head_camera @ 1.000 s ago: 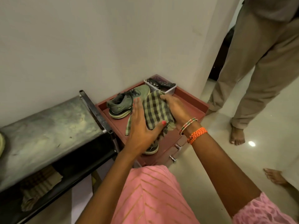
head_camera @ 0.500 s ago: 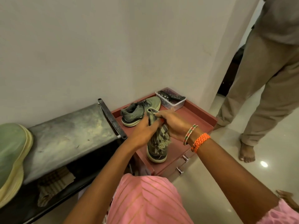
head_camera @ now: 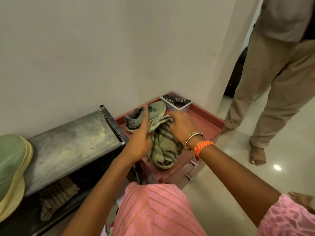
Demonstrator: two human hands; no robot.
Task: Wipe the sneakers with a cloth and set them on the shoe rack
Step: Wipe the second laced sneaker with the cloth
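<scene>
Two grey-green sneakers sit on a low red cabinet. The far sneaker lies by the wall. The near sneaker is mostly covered by a checked green cloth; only its heel and sole show. My left hand grips the cloth's left side, fingers reaching over the far sneaker's heel. My right hand pinches the cloth's top edge. A dark metal shoe rack stands to the left of the cabinet.
A clear box with remote controls sits at the cabinet's back corner. A pale green item lies on the rack's left end, and a folded cloth on its lower shelf. Another person stands barefoot to the right.
The cloth, spread flat a second ago, is now bunched over the near sneaker. My left hand slid toward the far sneaker and my right hand moved along the cloth's top edge.
</scene>
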